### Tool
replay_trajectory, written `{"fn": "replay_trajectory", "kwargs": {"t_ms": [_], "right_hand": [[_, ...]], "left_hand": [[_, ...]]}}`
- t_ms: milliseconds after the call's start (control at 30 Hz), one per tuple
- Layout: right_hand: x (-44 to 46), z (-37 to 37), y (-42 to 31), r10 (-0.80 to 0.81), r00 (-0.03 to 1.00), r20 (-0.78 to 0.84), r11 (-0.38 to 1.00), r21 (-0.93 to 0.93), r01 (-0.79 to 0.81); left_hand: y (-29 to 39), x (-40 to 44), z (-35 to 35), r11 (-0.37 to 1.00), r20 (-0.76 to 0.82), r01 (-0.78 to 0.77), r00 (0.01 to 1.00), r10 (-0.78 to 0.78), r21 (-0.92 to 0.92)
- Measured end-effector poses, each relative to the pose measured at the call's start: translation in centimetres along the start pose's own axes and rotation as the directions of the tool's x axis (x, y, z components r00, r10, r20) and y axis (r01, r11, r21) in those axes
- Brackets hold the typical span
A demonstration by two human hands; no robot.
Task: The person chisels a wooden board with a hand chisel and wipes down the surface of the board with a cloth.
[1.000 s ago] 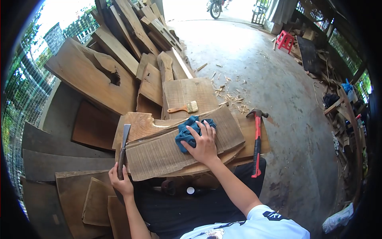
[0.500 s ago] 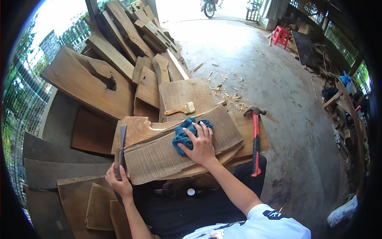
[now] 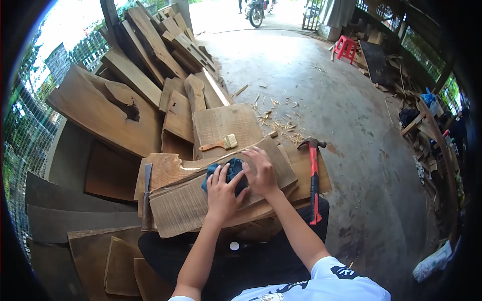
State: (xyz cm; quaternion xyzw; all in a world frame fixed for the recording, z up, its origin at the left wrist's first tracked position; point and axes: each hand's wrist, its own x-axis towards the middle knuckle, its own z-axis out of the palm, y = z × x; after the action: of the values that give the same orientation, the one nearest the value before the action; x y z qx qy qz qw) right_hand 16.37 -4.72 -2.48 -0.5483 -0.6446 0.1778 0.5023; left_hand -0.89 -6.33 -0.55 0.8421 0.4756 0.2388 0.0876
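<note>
A bunched dark teal cloth lies on a rough-faced wooden board above my lap. My left hand presses over the cloth, fingers spread across its folds, and part of the cloth is hidden beneath it. Close by, my right hand has its fingers apart at the cloth's right edge; whether it touches the cloth I cannot tell. A chisel lies at the board's left end. Beyond the board sits a paintbrush with a wooden handle. To the right rests a red and black hammer.
Large slabs and planks lean against the mesh fence on the left. Wood chips litter the concrete floor. A red stool stands farther off, with scrap wood along the right side. A motorbike is in the doorway.
My left hand has left the chisel and moved right onto the cloth. My right hand has lifted off the cloth's top to its right side. The cloth is more tightly bunched.
</note>
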Motion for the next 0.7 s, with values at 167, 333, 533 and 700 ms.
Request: {"fn": "replay_trajectory", "kwargs": {"t_ms": [167,333,533,700], "right_hand": [[-0.5,1.1,0.9,-0.021,0.997,0.073,0.861,-0.506,0.056],[-0.4,1.1,0.7,0.040,0.996,0.078,0.897,-0.442,-0.001],[-0.4,1.3,0.6,0.032,0.998,0.054,0.852,-0.523,0.001],[-0.4,1.0,0.5,0.048,0.996,0.078,0.859,-0.512,-0.002]], "left_hand": [[-2.6,-1.2,-1.9,0.998,-0.080,0.047,0.996,-0.044,0.037],[-9.1,-5.4,-6.6,0.868,-0.289,0.478,0.857,-0.427,0.136],[-3.0,-8.3,-4.7,0.978,-0.155,0.169,0.976,-0.150,0.120],[-8.6,-7.5,-7.4,0.842,-0.325,0.517,0.831,-0.451,0.155]]}}
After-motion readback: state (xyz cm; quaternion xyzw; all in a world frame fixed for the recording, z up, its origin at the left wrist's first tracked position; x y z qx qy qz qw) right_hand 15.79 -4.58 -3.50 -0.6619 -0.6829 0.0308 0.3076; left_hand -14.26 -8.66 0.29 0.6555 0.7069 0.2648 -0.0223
